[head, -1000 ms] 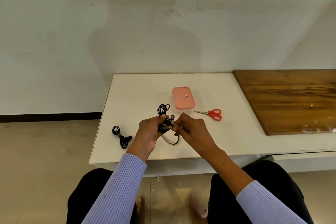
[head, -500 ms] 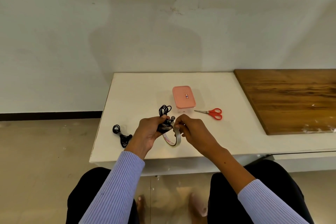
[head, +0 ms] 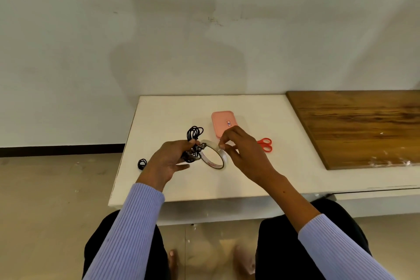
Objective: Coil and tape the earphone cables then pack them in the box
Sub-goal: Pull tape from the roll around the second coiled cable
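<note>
- Our left hand (head: 169, 161) grips the black coiled earphone cable (head: 193, 141) with its fingers curled round the bundle; loops stick up past the fingertips.
- Our right hand (head: 241, 151) pinches the translucent ring-shaped tape roll (head: 214, 157), which touches the bundle.
- We should free the tape end while keeping the coil squeezed tight.
- Beyond, the pink lidded plastic box (head: 223, 120) sits closed.
</note>
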